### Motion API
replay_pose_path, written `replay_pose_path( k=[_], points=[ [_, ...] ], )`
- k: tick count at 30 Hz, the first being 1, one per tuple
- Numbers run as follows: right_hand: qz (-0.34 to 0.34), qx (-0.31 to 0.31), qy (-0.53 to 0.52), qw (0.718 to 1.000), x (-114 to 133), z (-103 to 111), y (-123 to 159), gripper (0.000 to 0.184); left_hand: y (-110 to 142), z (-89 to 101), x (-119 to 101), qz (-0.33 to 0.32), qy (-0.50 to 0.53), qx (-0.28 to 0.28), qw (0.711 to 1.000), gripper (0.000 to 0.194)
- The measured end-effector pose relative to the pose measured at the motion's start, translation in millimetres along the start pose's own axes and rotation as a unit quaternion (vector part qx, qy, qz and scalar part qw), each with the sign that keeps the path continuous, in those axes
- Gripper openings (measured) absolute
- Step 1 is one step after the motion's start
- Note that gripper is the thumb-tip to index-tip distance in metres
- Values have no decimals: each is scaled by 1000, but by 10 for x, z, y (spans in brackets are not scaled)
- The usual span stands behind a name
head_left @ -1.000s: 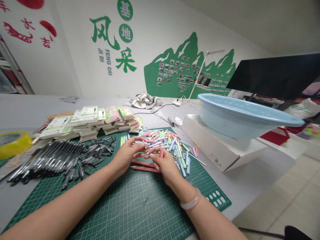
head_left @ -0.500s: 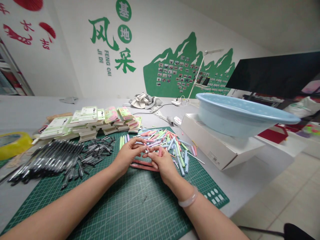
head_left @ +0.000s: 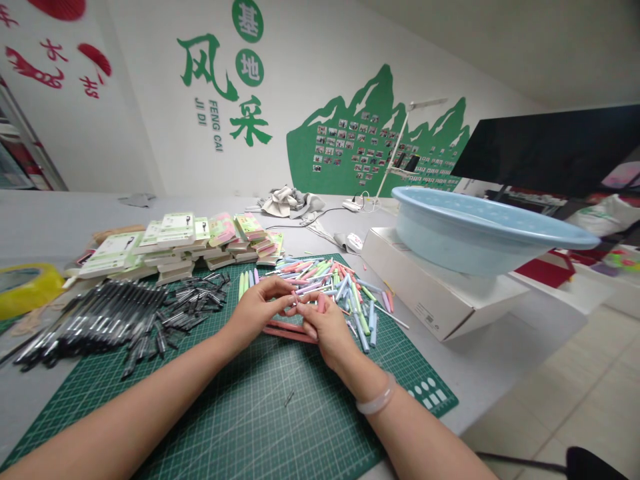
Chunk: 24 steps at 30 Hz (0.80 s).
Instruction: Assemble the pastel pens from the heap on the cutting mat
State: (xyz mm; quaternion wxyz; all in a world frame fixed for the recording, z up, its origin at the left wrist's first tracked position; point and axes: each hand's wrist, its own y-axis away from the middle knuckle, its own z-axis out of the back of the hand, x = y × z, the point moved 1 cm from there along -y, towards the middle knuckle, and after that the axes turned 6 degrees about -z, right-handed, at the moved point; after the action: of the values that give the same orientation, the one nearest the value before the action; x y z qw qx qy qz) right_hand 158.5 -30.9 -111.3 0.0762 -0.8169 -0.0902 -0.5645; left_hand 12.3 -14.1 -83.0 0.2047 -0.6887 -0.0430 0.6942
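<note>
Both hands meet above the green cutting mat (head_left: 230, 427), fingertips touching or nearly so. The left hand (head_left: 260, 308) comes in from the left with its thumb and forefinger pinched together on a small pink piece (head_left: 295, 295), which sits right at the fingertips, between the two hands; it is too small to tell what part it is. The right hand (head_left: 326, 328), with a pale bracelet (head_left: 377, 398) on its wrist, is curled around a pink pen part (head_left: 321, 303), whose end sticks up above the bent fingers, while its thumb and forefinger reach to the small piece from the other side. Just under and between the hands, two reddish pens (head_left: 290, 335) lie side by side on the mat, their right ends partly hidden behind the right hand. Beyond the fingers spreads a loose pile of pastel pens (head_left: 345, 288), reaching past the right hand on its far side. Well to the left of the left hand lie a row of black pens (head_left: 105, 320) and a heap of short black pieces (head_left: 193, 300), with stacked small boxes (head_left: 170, 233) behind them. A tiny dark bit (head_left: 289, 398) lies on the mat nearer the person, between the forearms
</note>
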Motion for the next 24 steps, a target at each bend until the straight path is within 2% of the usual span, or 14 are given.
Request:
replay_pose_path(
  k=[4, 9, 13, 17, 24],
  points=[
    [-1, -6, -1, 1000, -12, 10, -10, 26, 7, -22, 7, 10, -1, 6, 1000, 19],
    [4, 19, 2, 1000, 15, -2, 3, 28, 14, -19, -15, 8, 31, 11, 999, 22],
    [-10, 44, -10, 999, 49, -40, 30, 25, -32, 70, -61, -7, 28, -43, 999, 21],
    [-5, 69, -5, 998, 77, -94, 59, 12, -69, 132, -144, -34, 23, -77, 996, 20],
    [41, 70, 94, 992, 50, -83, 43, 9, -23, 58, -263, -71, -21, -49, 996, 18]
  ],
)
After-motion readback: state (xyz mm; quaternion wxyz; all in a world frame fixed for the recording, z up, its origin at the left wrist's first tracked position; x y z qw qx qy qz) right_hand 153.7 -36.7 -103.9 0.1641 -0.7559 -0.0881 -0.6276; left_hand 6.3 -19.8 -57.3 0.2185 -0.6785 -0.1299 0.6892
